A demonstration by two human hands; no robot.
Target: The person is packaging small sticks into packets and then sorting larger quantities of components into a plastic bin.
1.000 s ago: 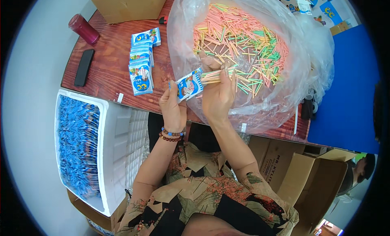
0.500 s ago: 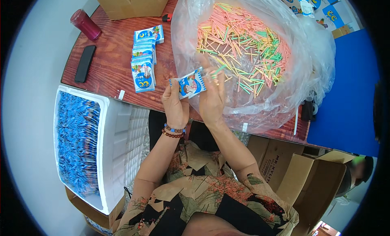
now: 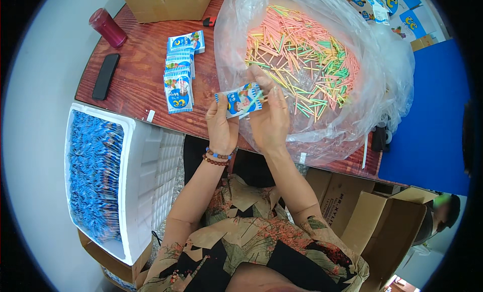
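Observation:
My left hand (image 3: 222, 128) pinches the left end of a small blue-and-white printed packet (image 3: 235, 102) between thumb and fingers. At the packet's right end is my right hand (image 3: 270, 122), its fingers curled round a few thin pastel sticks. One of these, a pale green stick (image 3: 253, 104), slants across the packet's front. Whether the packet's right end is open I cannot tell, as fingers cover part of it. Just beyond the right hand, a large clear plastic bag (image 3: 229, 50) lies spread open, holding a heap of pink, yellow and green sticks (image 3: 297, 35).
Similar packets (image 3: 178, 86) lie overlapped in a row on the red-brown table (image 3: 138, 86). Left of them are a black phone (image 3: 106, 76) and a dark red jar (image 3: 107, 28). A white foam box (image 3: 128, 191) full of blue packets stands lower left; cardboard boxes (image 3: 397, 231) sit lower right.
Both hands and the packet have shifted slightly right. The green stick, earlier pointing up and away from the packet, now lies across its front.

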